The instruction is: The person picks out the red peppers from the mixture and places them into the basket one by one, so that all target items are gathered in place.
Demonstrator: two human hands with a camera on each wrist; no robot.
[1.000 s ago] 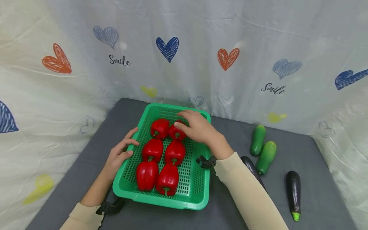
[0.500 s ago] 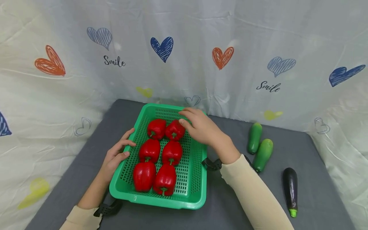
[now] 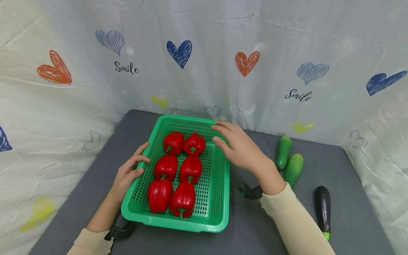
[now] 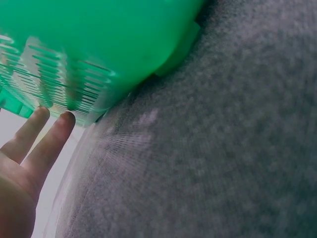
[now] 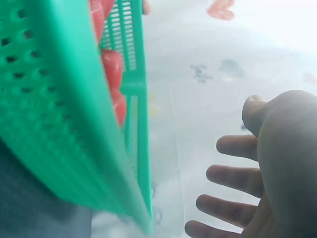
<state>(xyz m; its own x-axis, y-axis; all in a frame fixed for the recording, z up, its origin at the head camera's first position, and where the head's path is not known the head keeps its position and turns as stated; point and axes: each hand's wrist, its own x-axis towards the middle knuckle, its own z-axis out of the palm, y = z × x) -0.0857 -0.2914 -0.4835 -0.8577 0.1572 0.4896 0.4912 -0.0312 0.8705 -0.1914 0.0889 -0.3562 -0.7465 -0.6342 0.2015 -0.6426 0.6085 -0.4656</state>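
Note:
Several red bell peppers point(image 3: 190, 169) stand in rows in a green plastic basket point(image 3: 153, 221), filling its left and middle part. My left hand point(image 3: 127, 173) is at the basket's left side. In the head view its thumb and forefinger tips lie on the rim, and in the left wrist view two straight fingers point(image 4: 54, 134) are against the slotted outer wall. My right hand point(image 3: 240, 145) hovers at the right rim, fingers spread and holding nothing. In the right wrist view the right hand point(image 5: 247, 183) is apart from the basket. The back right pepper point(image 3: 194, 144) is nearest it.
Two green cucumber-like vegetables point(image 3: 283, 152) lie on the grey cloth point(image 3: 248, 226) right of the basket, partly behind the right forearm. A dark eggplant point(image 3: 322, 209) lies further right, its stem end by the sleeve. A curtain with printed hearts point(image 3: 204, 71) hangs behind.
My right hand has moved from over the back right pepper rightward to the rim, leaving that pepper in the basket. The left hand stays at the rim. The head view has shifted slightly.

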